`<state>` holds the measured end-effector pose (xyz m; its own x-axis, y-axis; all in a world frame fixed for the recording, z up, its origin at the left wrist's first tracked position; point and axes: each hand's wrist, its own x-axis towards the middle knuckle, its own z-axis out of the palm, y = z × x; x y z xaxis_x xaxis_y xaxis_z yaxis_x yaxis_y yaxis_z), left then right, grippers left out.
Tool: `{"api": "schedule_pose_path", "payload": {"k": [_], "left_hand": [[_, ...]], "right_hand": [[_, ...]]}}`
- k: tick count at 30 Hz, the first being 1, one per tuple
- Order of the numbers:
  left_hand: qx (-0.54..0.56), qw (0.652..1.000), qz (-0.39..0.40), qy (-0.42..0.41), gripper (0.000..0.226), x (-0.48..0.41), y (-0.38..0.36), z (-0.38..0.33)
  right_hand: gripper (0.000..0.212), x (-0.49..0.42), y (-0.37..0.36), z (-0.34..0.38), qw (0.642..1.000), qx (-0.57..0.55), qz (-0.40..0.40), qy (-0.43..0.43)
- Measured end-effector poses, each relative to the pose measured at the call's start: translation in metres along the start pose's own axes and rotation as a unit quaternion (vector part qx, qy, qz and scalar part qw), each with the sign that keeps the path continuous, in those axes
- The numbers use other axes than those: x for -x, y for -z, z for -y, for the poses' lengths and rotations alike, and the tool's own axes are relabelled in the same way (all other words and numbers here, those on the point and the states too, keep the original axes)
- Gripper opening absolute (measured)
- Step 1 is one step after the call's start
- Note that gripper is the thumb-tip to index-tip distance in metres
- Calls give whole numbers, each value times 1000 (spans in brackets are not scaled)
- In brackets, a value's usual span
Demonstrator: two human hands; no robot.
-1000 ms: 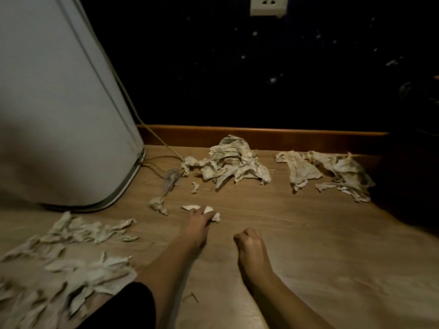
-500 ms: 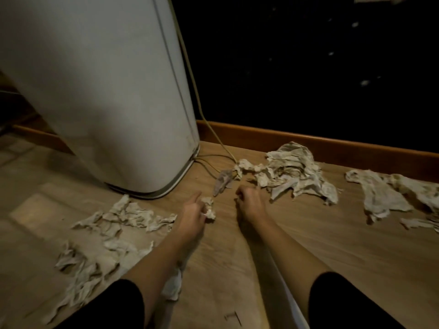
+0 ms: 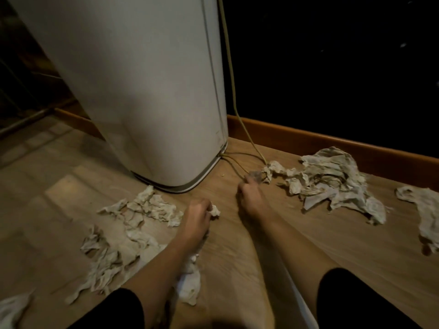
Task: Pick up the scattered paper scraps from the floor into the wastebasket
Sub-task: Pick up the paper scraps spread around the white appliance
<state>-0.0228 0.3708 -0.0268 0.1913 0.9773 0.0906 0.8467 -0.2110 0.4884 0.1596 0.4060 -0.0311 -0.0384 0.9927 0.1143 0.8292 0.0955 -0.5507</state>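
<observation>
Crumpled paper scraps lie scattered on the wooden floor. My left hand is closed around small white scraps that stick out past its fingers. My right hand reaches forward, its fingertips touching a greyish scrap by the cable. A big crumpled heap lies right of that hand. A flatter cluster of scraps lies left of my left hand, with more nearer to me. No wastebasket is visible.
A tall white appliance stands on the floor just beyond my hands, its yellowish cable running down the dark wall. An orange-brown skirting board runs along the wall. Another long scrap lies at the far right.
The view has swung left and closer to the white appliance. My left hand has closed tighter on its scraps, and my right hand has reached forward to the grey scrap by the cable.
</observation>
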Motion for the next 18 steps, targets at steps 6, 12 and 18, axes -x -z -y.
{"api": "schedule_pose_path", "payload": {"k": [6,12,18], "left_hand": [[-115,992,10,59,33,23,17,31],[-64,993,45,84,49,52,0,30],[-104,994,-31,35,29,60,-2,25]], "right_hand": [[14,-3,-25,14,999,35,-18,-26],[18,-55,-34,41,999,-33,-10,-11],[16,-63,-56,27,998,16,56,-3]]}}
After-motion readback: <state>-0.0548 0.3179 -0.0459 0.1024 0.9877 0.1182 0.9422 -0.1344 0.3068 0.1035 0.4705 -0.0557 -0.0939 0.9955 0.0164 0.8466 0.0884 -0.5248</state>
